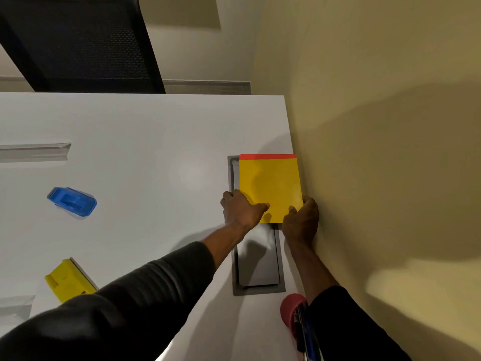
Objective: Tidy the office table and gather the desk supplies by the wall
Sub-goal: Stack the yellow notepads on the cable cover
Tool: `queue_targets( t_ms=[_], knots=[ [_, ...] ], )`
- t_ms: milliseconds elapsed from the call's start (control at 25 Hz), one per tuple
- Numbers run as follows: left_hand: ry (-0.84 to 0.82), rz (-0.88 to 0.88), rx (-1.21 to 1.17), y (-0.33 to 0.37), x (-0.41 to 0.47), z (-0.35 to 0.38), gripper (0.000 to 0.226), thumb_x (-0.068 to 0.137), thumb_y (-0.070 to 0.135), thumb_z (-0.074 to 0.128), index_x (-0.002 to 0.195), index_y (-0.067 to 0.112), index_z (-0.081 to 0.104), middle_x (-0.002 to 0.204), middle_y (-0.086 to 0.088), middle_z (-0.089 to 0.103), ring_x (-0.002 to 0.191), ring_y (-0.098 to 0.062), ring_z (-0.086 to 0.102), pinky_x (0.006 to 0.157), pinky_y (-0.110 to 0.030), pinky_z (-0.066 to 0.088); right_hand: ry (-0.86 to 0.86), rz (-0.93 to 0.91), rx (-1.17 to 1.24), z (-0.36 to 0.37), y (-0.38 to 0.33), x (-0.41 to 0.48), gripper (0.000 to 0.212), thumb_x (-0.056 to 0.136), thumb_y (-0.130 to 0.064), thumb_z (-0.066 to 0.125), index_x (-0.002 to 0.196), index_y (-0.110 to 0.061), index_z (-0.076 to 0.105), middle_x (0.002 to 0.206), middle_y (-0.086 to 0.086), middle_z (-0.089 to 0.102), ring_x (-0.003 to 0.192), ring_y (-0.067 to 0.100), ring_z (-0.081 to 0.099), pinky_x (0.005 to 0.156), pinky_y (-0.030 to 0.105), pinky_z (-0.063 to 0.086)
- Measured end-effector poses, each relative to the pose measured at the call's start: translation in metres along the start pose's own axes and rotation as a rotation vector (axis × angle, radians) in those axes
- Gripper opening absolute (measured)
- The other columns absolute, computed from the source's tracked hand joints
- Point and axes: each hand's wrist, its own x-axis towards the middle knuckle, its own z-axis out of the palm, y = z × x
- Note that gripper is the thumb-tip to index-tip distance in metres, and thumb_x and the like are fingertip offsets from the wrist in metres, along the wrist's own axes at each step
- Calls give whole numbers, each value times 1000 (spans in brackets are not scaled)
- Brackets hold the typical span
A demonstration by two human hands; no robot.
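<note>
A yellow paper pad with a red sheet showing along its far edge lies flat on the white table, pushed against the wall. My left hand grips its near left corner, thumb on top. My right hand holds the near right corner beside the wall. A blue stapler lies at the left of the table. A yellow stapler sits nearer me, partly hidden by my left sleeve. A red pen holder with pens stands by the wall behind my right forearm.
A grey cable hatch is set into the table beneath the pad and my hands. The beige wall runs along the table's right edge. A black mesh chair stands at the far side. Grey slots mark the left of the table.
</note>
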Motion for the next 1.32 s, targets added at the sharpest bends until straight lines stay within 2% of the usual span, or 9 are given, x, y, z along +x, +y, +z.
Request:
queue_targets(
  t_ms=[120,320,560,680,1320],
  knots=[
    [-19,-41,-44,-1,3,5,90,78,56,85,143,8,47,141,-11,39,136,-32,41,105,-46,46,32,12,-1,10,-1,1,44,99,-5,61,140,4,46,140,25,53,134,41,49,110,51,45],
    [-8,-50,-24,-1,7,12,90,77,56,84,143,9,46,141,-11,37,137,-32,39,109,-47,48,60,26,-98,18,-4,5,48,95,-6,64,138,5,46,139,26,54,133,42,49,114,48,39],
    [5,-27,50,1,9,17,89,80,55,84,145,9,44,144,-13,38,140,-33,37,111,-49,47,3,-12,-276,21,-4,4,64,88,-12,68,144,7,43,140,28,51,131,43,47,113,48,36],
    [12,-19,55,-1,9,18,85,80,53,84,143,10,46,142,-12,39,139,-34,39,109,-49,49,-23,-72,-341,22,0,4,60,89,-14,67,142,4,47,140,25,52,129,40,47,108,46,39],
    [40,28,20,-13,14,17,65,83,45,82,134,14,57,131,-10,46,128,-32,49,101,-44,51,-70,-61,-322,27,5,5,62,93,-23,69,147,-2,48,152,19,49,136,40,44,112,54,41]
  ],
)
